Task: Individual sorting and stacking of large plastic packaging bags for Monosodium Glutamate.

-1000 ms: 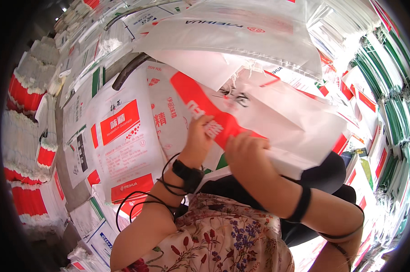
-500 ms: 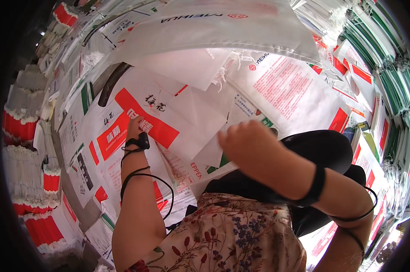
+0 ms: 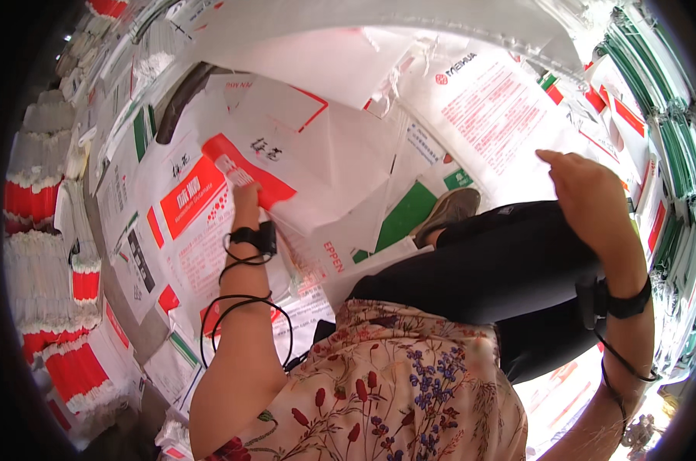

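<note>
My left hand (image 3: 245, 201) is closed on the lower edge of a flat white sack (image 3: 340, 173) with a red band, whose surface bends near the fingers. Underneath, to its left, is another white sack (image 3: 190, 203) with a red panel. My right hand (image 3: 590, 188) hangs above my knee, index finger stretched out and the others partly curled, with nothing visible in it. Nearest to it is a white sack (image 3: 490, 115) printed with red text. Both wrists wear black bands with cords.
Bundled sacks with red ends (image 3: 36, 203) are stacked at the left. Green-and-white bundles (image 3: 674, 146) line the right. A large pale sheet (image 3: 325, 23) spans the far side. A dark curved strip (image 3: 182, 104) lies far left. My shoe (image 3: 451, 213) is among the sacks.
My right hand has swung from the middle out to the right, uncovering my shoe and a green panel. My left hand has shifted slightly right and nearer, and the red-banded sack now bends.
</note>
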Demonstrator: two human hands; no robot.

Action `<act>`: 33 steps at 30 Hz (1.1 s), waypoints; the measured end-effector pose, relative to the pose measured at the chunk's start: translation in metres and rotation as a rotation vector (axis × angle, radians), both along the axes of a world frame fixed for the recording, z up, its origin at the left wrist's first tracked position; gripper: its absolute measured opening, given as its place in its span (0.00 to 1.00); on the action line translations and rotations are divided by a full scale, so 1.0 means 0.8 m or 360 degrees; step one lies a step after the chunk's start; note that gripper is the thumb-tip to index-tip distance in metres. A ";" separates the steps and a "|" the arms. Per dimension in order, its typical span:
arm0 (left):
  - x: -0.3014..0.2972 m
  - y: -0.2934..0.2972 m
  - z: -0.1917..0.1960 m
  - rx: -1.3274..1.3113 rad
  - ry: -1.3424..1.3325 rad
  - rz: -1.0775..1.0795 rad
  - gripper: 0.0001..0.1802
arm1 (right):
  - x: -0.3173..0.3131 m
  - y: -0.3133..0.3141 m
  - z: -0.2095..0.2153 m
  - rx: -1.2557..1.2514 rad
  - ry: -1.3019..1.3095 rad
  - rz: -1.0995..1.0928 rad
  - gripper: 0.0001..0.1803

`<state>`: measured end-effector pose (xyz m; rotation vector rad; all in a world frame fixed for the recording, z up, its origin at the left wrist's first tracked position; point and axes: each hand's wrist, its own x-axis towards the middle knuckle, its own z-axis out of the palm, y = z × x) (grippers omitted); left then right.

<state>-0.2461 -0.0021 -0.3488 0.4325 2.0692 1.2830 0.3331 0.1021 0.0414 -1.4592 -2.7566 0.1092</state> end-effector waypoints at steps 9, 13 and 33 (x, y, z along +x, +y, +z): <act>0.046 0.094 0.189 0.0198 0.0222 0.0090 0.36 | 0.022 -0.004 -0.013 -0.0279 0.0145 -0.0209 0.14; 0.147 0.187 0.148 -0.0081 0.0482 -0.0290 0.42 | 0.027 -0.008 -0.019 -0.0371 0.0223 -0.0241 0.14; 0.276 0.161 0.133 -0.0062 0.1030 -0.1957 0.30 | -0.008 0.033 0.046 0.0639 0.0808 0.0111 0.34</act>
